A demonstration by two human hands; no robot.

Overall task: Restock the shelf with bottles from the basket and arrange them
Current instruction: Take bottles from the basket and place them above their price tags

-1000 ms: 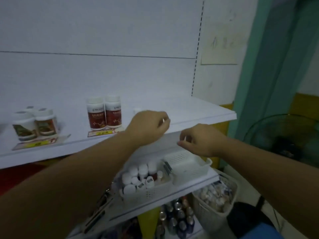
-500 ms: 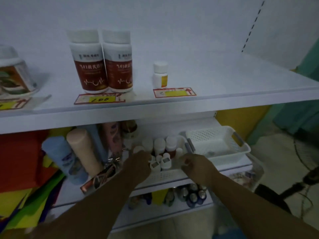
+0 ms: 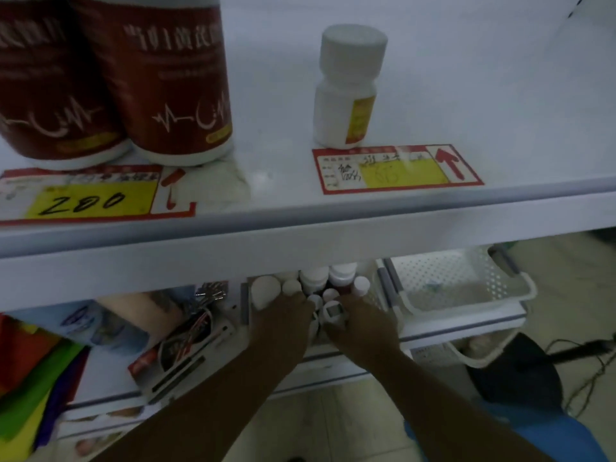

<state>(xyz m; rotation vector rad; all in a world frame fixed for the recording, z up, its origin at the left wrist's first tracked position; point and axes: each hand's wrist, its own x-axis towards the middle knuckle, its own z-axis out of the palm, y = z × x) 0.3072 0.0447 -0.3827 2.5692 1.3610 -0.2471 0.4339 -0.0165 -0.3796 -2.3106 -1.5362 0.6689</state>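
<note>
On the lower shelf a white basket (image 3: 245,306) holds several white-capped bottles (image 3: 313,278). Both my hands are inside it. My left hand (image 3: 283,316) lies knuckles-up over the bottles at the left, its fingertips hidden among them. My right hand (image 3: 361,325) curls around a small white bottle (image 3: 333,313) at the front of the basket. On the upper shelf (image 3: 300,228) one small white bottle with a yellow label (image 3: 346,105) stands behind a red-and-yellow price tag (image 3: 396,168).
Two large red-labelled bottles (image 3: 143,78) stand at the upper shelf's left behind a "280" tag (image 3: 90,198). An empty white perforated basket (image 3: 466,281) sits right of the bottle basket. Boxes and tubes (image 3: 173,341) lie to its left. Another basket (image 3: 466,355) stands below.
Both hands came down from the upper shelf's edge and reached into the bottle basket on the lower shelf. The view moved closer and lower.
</note>
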